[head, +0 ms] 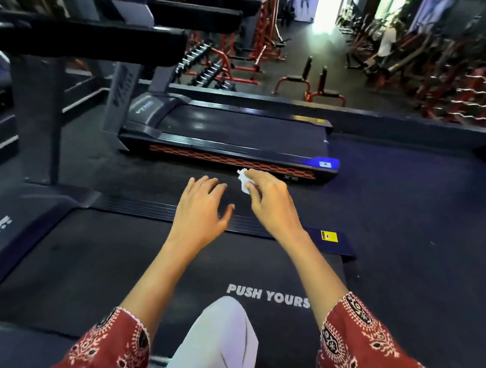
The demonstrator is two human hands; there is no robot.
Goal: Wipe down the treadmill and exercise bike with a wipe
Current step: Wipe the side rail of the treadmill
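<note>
I stand on a black treadmill (pixel 92 259) whose belt carries white lettering. My right hand (pixel 266 198) pinches a crumpled white wipe (pixel 243 181) in its fingertips, held in the air above the treadmill's far side rail. To its left, my left hand (pixel 202 207) hovers with fingers spread and relaxed, holding nothing. A second treadmill (pixel 227 138) with an orange patterned side panel stands just beyond on the floor. No exercise bike is in sight.
The treadmill's upright post (pixel 37 112) and dark console arm (pixel 85 39) rise at the left. Dumbbell racks (pixel 209 69) and red benches (pixel 309 85) fill the background, with weight machines (pixel 445 68) at the right. Dark rubber floor (pixel 420 225) spreads to the right.
</note>
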